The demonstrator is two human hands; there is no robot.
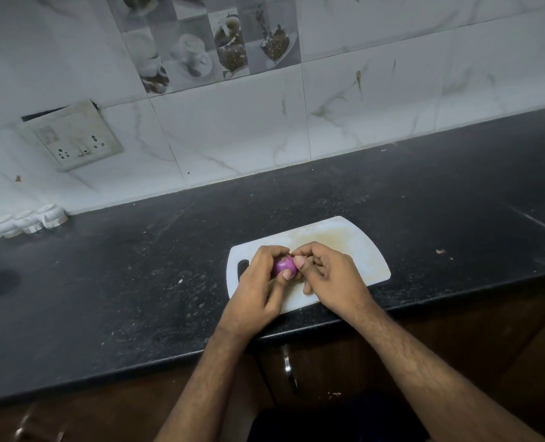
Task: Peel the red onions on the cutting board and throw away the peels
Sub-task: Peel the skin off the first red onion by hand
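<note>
Red onion (284, 266) mostly hidden by fingers (299, 261).

head view: one wide-angle camera | looks forward and steeply down from above | near the white plastic cutting board (344, 247) on the black speckled stone counter (137, 282) | marble-patterned tiled wall (232, 122) fills the top

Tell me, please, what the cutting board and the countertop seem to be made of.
Cutting board: probably white plastic, matte; it looks thin, with rounded corners, a cut-out handle slot and a yellowish stain. Countertop: looks like dark polished stone, perhaps granite, given its fine pale speckles and faint sheen.
</note>
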